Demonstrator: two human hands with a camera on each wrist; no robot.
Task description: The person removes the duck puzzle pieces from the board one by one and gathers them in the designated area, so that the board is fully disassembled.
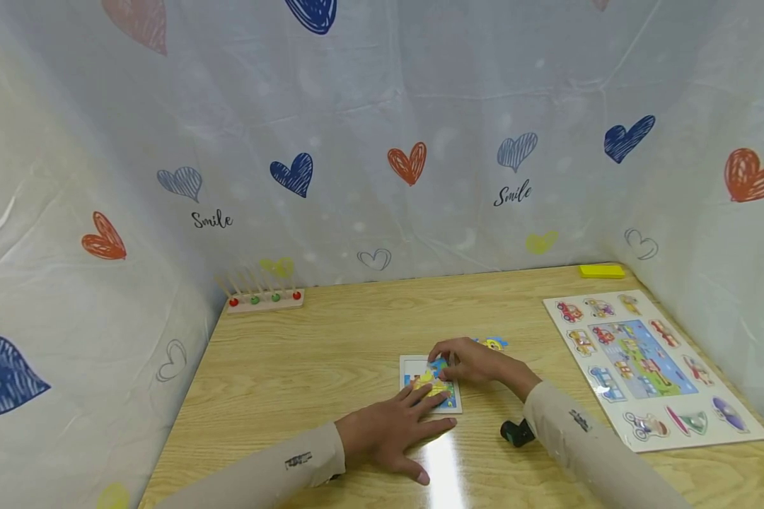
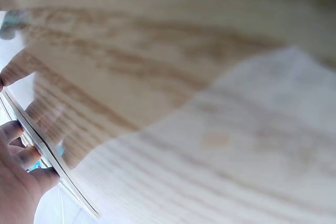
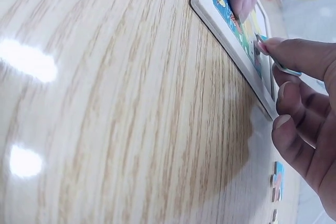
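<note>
A small jigsaw puzzle in a white-rimmed tray (image 1: pixel 409 360) lies on the wooden table, partly filled with blue, yellow and green pieces. My left hand (image 1: pixel 396 433) rests on its near left part with the fingers spread and fairly straight, covering some of the picture. My right hand (image 1: pixel 474 359) is over the tray's right side and pinches a blue puzzle piece (image 1: pixel 438 366) between thumb and fingers. In the right wrist view this puzzle piece (image 3: pixel 289 70) is tilted, close over the tray's far end. Loose puzzle pieces (image 1: pixel 495 343) lie just beyond my right hand.
A large vehicle puzzle board (image 1: pixel 576 304) lies at the right. A wooden peg rack (image 1: pixel 266 304) with red and green beads stands at the back left, a yellow block (image 1: pixel 601 271) at the back right. A dark object (image 1: pixel 516 433) shows beside my right sleeve. Heart-printed sheeting encloses the table.
</note>
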